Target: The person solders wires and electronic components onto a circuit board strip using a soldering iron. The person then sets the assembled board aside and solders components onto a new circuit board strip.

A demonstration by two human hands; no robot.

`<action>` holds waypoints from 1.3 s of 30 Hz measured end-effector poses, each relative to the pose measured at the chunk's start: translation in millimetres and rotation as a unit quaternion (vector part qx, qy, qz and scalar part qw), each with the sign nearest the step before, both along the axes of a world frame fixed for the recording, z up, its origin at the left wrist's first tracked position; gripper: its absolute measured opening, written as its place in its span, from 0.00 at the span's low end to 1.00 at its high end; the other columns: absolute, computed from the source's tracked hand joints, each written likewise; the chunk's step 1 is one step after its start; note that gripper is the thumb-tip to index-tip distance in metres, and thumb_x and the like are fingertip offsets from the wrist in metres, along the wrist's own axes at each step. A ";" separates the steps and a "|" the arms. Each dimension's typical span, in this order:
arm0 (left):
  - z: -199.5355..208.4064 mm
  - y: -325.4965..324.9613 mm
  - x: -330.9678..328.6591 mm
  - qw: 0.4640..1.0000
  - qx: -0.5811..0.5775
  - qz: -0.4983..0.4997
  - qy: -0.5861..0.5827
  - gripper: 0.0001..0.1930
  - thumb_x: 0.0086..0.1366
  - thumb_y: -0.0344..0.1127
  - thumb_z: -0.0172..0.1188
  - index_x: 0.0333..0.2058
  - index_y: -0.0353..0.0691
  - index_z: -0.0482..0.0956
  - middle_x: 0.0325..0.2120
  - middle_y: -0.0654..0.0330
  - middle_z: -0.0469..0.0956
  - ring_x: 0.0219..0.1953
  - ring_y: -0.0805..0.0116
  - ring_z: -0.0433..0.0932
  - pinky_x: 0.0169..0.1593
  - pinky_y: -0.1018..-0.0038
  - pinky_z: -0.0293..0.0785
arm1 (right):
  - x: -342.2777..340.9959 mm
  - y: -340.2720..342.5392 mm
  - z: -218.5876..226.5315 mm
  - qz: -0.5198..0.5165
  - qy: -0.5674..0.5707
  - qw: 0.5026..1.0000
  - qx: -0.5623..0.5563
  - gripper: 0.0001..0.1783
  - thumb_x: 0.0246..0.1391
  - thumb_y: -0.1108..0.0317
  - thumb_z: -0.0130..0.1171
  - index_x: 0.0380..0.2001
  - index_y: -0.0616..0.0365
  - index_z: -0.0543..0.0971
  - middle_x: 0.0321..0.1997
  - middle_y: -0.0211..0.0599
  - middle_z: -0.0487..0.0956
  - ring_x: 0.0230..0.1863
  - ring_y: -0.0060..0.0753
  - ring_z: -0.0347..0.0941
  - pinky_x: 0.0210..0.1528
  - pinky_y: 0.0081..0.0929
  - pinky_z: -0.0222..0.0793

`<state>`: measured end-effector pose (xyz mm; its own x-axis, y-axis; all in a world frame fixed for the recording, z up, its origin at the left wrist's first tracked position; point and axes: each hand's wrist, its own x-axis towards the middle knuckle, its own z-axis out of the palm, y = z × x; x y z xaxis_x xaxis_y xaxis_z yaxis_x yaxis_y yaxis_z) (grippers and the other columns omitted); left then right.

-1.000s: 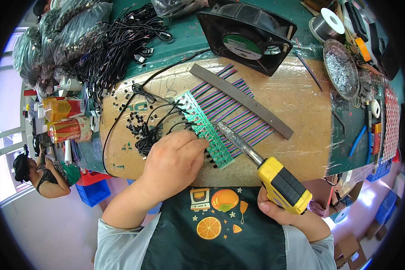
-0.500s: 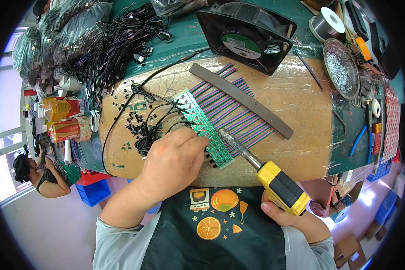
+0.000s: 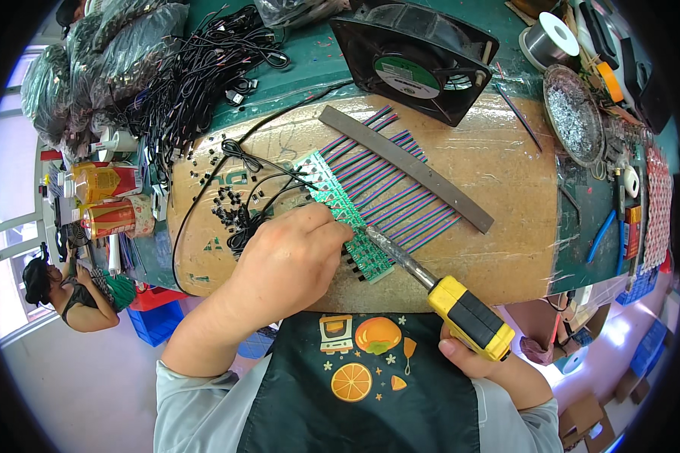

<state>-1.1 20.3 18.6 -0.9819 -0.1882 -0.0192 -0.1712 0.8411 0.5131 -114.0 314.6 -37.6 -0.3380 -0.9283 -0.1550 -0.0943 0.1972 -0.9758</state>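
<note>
My right hand (image 3: 463,358) is wrapped round the handle of a yellow and black soldering gun (image 3: 472,317). Its long metal tip reaches up and left onto a green circuit board panel (image 3: 323,180), just right of my left fingertips. My left hand (image 3: 291,253) is closed in a pinch over the panel's left edge; whatever lies between the fingers is hidden. Black cables (image 3: 278,175) run to the panel from the left. Striped ribbon wires (image 3: 378,192) fan out from its right side, with a flat grey-brown bar (image 3: 408,170) lying across them.
A black fan (image 3: 415,64) stands behind the brown work board (image 3: 506,249). Bundled black cables (image 3: 204,68) and plastic bags (image 3: 136,57) fill the back left. At right are a solder spool (image 3: 549,41) and a metal dish (image 3: 573,113). Another person (image 3: 72,291) sits far left.
The soldering gun and its tip have shifted slightly left. My left hand has also moved a little, still pinching at the panel's edge.
</note>
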 end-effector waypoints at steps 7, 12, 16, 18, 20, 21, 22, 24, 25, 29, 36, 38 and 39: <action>0.9 -2.7 -2.8 1.000 0.007 -0.009 -0.018 0.08 0.54 0.22 0.61 0.34 0.37 0.81 0.29 0.53 0.77 0.31 0.51 0.79 0.33 0.63 0.76 | 5.6 8.7 -4.2 -0.027 -0.048 0.998 0.035 0.24 0.50 0.67 0.70 0.48 0.66 0.75 0.34 0.41 0.81 0.31 0.37 0.80 0.35 0.28 0.75; 1.2 -3.6 -3.0 1.000 0.001 -0.013 -0.019 0.08 0.53 0.23 0.61 0.34 0.37 0.81 0.29 0.53 0.77 0.31 0.51 0.79 0.33 0.63 0.76 | 6.6 8.5 -4.9 -0.035 -0.060 0.997 0.037 0.23 0.49 0.67 0.70 0.47 0.66 0.76 0.34 0.41 0.81 0.31 0.36 0.80 0.35 0.28 0.75; 1.5 -4.7 -4.1 1.000 0.009 -0.012 -0.022 0.08 0.53 0.23 0.61 0.33 0.37 0.81 0.29 0.53 0.77 0.31 0.52 0.79 0.33 0.63 0.76 | 6.6 7.2 -3.8 -0.040 -0.075 0.996 0.041 0.23 0.49 0.67 0.70 0.47 0.65 0.77 0.34 0.40 0.81 0.32 0.36 0.80 0.35 0.28 0.75; 1.4 -4.5 -4.2 1.000 0.013 -0.010 -0.022 0.08 0.52 0.23 0.61 0.33 0.37 0.81 0.29 0.53 0.77 0.31 0.52 0.79 0.33 0.63 0.76 | 6.1 6.6 -3.8 -0.039 -0.068 0.996 0.035 0.23 0.49 0.68 0.70 0.47 0.65 0.77 0.34 0.40 0.81 0.32 0.36 0.80 0.35 0.27 0.75; 1.3 -4.1 -4.3 1.000 0.011 -0.006 -0.026 0.08 0.53 0.23 0.60 0.33 0.37 0.81 0.29 0.54 0.77 0.31 0.52 0.79 0.33 0.63 0.76 | 7.0 6.6 -4.0 -0.044 -0.070 0.996 0.032 0.23 0.49 0.68 0.70 0.47 0.65 0.77 0.34 0.40 0.81 0.32 0.36 0.80 0.35 0.27 0.75; 1.2 -4.1 -4.1 1.000 0.011 -0.006 -0.025 0.08 0.53 0.23 0.60 0.33 0.37 0.81 0.29 0.54 0.77 0.31 0.52 0.79 0.33 0.63 0.76 | 7.7 6.7 -4.3 -0.049 -0.073 0.996 0.029 0.22 0.49 0.68 0.70 0.47 0.65 0.77 0.34 0.40 0.81 0.32 0.36 0.80 0.35 0.27 0.75; 1.0 -4.1 -4.0 1.000 0.011 -0.005 -0.026 0.08 0.53 0.23 0.60 0.33 0.37 0.81 0.29 0.54 0.77 0.31 0.52 0.79 0.33 0.63 0.76 | 8.2 8.0 -6.1 -0.049 -0.073 0.996 0.029 0.22 0.49 0.68 0.70 0.47 0.65 0.77 0.34 0.40 0.81 0.32 0.36 0.80 0.35 0.27 0.75; 0.9 -4.1 -4.1 1.000 0.011 -0.005 -0.028 0.08 0.53 0.23 0.60 0.33 0.38 0.81 0.29 0.54 0.77 0.31 0.52 0.79 0.34 0.63 0.76 | 8.6 11.1 -10.8 -0.034 -0.049 0.998 0.028 0.22 0.49 0.68 0.70 0.47 0.65 0.77 0.34 0.40 0.81 0.31 0.36 0.80 0.34 0.27 0.74; 1.2 -4.2 -4.5 1.000 0.012 -0.006 -0.028 0.08 0.53 0.23 0.60 0.33 0.38 0.81 0.29 0.54 0.77 0.32 0.52 0.79 0.34 0.63 0.76 | 8.5 10.8 -10.3 -0.034 -0.049 0.998 0.028 0.22 0.49 0.68 0.70 0.47 0.65 0.77 0.34 0.40 0.81 0.31 0.36 0.80 0.34 0.27 0.74; 0.2 -4.6 -4.0 1.000 0.012 -0.007 -0.027 0.08 0.53 0.23 0.60 0.33 0.37 0.81 0.29 0.53 0.77 0.32 0.52 0.79 0.34 0.63 0.76 | 7.7 6.8 -3.2 -0.044 -0.056 0.997 0.038 0.20 0.49 0.67 0.70 0.44 0.64 0.78 0.33 0.39 0.80 0.30 0.38 0.79 0.33 0.30 0.74; 0.5 -4.7 -3.3 0.999 0.017 -0.004 -0.028 0.08 0.53 0.23 0.60 0.33 0.38 0.81 0.28 0.54 0.77 0.32 0.52 0.79 0.34 0.63 0.76 | 5.4 10.0 -4.0 -0.031 -0.084 0.992 0.085 0.10 0.49 0.65 0.67 0.32 0.55 0.79 0.27 0.37 0.77 0.26 0.42 0.75 0.28 0.32 0.70; 0.9 -4.8 -3.3 0.999 0.015 -0.004 -0.032 0.08 0.53 0.23 0.60 0.33 0.38 0.81 0.28 0.54 0.77 0.32 0.52 0.79 0.34 0.63 0.76 | 4.9 10.1 -1.4 -0.033 -0.092 0.991 0.093 0.09 0.49 0.65 0.67 0.31 0.55 0.78 0.26 0.37 0.76 0.26 0.42 0.75 0.28 0.32 0.69; 1.1 -4.7 -3.7 0.999 0.015 -0.005 -0.032 0.08 0.53 0.23 0.60 0.33 0.38 0.81 0.28 0.54 0.77 0.32 0.52 0.79 0.34 0.63 0.76 | 4.6 10.4 -1.1 -0.035 -0.101 0.989 0.101 0.08 0.49 0.65 0.67 0.30 0.54 0.78 0.25 0.37 0.75 0.25 0.42 0.74 0.27 0.32 0.69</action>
